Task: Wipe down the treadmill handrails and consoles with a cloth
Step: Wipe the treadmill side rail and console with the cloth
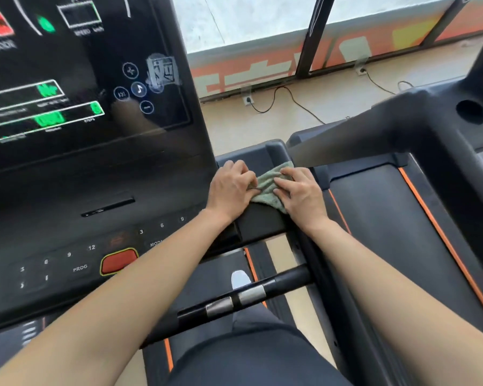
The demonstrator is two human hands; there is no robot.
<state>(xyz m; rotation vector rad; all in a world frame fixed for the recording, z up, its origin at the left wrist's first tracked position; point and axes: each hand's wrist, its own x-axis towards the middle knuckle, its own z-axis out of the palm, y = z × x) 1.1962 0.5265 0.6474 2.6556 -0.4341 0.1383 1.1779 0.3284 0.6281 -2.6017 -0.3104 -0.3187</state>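
Two bare forearms stretched out ahead of us, and beneath them ran the crossbar (234,302) with its two silver patches. Past it, both hands met on the cloth (267,190), which lay bunched on the flat black rail (262,222) just right of the console (81,168).

The left hand (230,189) had its fingers curled in, pinching the cloth's near edge. The right hand (303,192) lay over the other side with its fingers nearly straight, pressing down, not gripping.

Our call was that the wad was being gathered or refolded before a stroke. To do it well we would fold it to a flat pad, so a clean face met the rail. One palm should bear down evenly and run along the rail's length in overlapping passes. Wrapping the cloth over the edges would catch the sides too.

The cloth itself was pale green, looped like terry, soft and crumpled, with one corner poking out toward the far end of the rail. We could not tell whether it was damp.

Further off, the glossy console showed green readouts and a whitish smear (162,71) near its round buttons, which looked like work to come. To the right stood a second treadmill (388,218). Beyond it, cables (287,100) trailed over the pale floor to sockets under the window (262,20).
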